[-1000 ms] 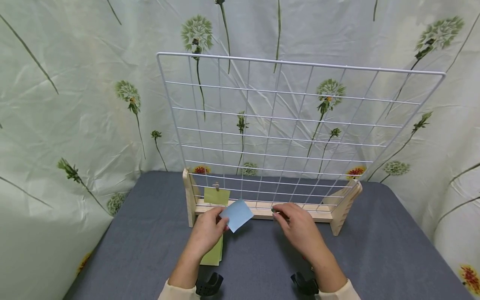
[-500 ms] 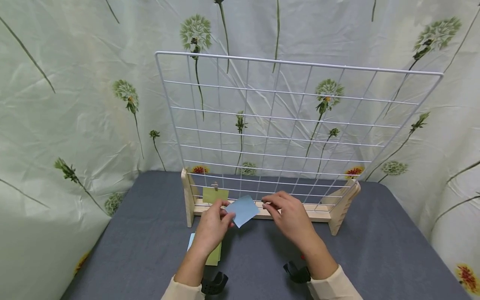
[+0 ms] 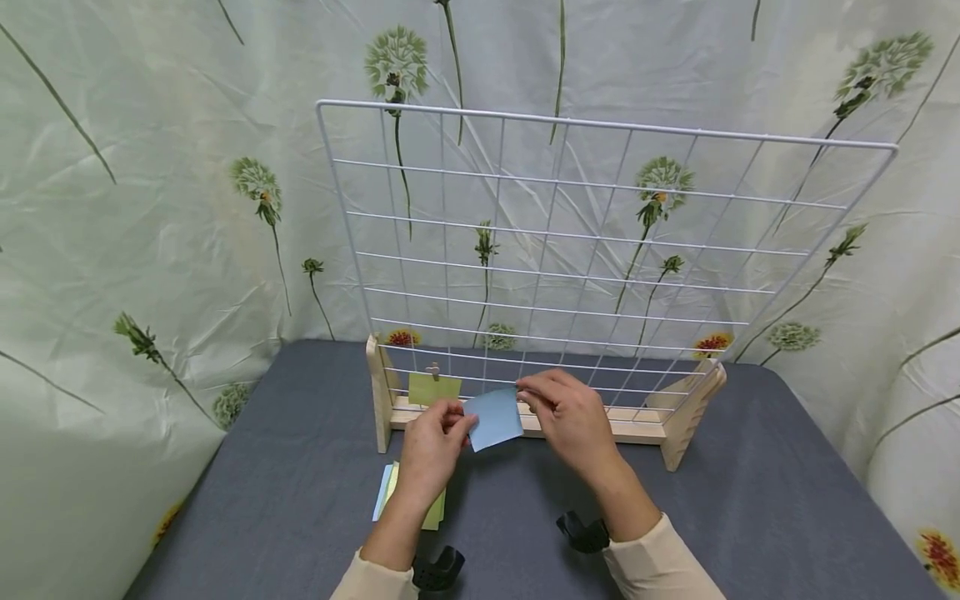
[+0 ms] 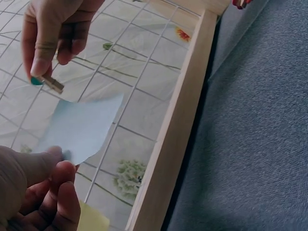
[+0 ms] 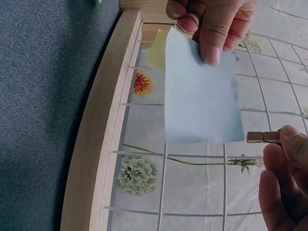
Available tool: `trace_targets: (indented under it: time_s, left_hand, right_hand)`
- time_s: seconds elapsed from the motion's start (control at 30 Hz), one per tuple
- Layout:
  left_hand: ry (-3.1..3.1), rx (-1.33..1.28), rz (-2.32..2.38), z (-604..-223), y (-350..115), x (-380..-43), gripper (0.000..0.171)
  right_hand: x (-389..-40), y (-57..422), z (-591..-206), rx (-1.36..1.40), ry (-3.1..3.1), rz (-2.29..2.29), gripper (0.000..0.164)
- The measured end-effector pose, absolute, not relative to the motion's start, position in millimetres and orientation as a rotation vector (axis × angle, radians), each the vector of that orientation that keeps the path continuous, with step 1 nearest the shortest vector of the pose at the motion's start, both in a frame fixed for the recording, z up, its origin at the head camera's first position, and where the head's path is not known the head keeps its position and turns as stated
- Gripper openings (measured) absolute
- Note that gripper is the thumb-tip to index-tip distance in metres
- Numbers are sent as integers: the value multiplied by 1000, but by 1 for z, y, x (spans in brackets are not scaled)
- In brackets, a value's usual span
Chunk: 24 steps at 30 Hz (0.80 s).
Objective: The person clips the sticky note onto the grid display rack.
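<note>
A square of pale blue paper (image 3: 495, 419) is pinched at its left edge by my left hand (image 3: 432, 442), thumb in front in the right wrist view. My right hand (image 3: 573, 421) pinches a small wooden clothespin (image 5: 262, 137), its end pointing at the paper's nearest corner. In the left wrist view a short gap shows between the clothespin (image 4: 53, 84) and the paper (image 4: 84, 125). Both hands are in front of the lower part of a white wire grid (image 3: 607, 125). A yellow-green paper (image 3: 433, 389) hangs there from another clothespin (image 3: 432, 371).
A wooden stand (image 3: 693, 412) bears the grid on the dark blue-grey table (image 3: 750, 517). Loose yellow-green and blue papers (image 3: 432, 510) lie partly under my left forearm. Flowered cloth (image 3: 187, 100) hangs behind. A small red thing (image 4: 240, 4) shows at the left wrist view's top edge.
My left hand has lifted the blue paper up and to the right, turning it more level. My right hand has moved left and up with the clothespin, closing on the paper's top right corner.
</note>
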<state>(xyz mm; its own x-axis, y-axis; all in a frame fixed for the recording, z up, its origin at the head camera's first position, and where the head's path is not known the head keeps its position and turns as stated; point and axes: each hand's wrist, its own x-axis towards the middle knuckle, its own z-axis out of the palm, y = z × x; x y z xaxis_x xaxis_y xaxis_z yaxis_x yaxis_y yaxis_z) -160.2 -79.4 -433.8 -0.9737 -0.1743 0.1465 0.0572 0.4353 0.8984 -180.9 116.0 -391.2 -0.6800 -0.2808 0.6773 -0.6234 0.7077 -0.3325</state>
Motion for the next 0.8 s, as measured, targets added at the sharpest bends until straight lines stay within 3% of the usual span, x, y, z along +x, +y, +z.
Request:
trace_targets:
  time_s: [0.8]
  left_hand:
    - [-2389,106,-1524,-448,-68,-179,13]
  right_hand:
    - [-203,107,-405,685,-2138,720,11]
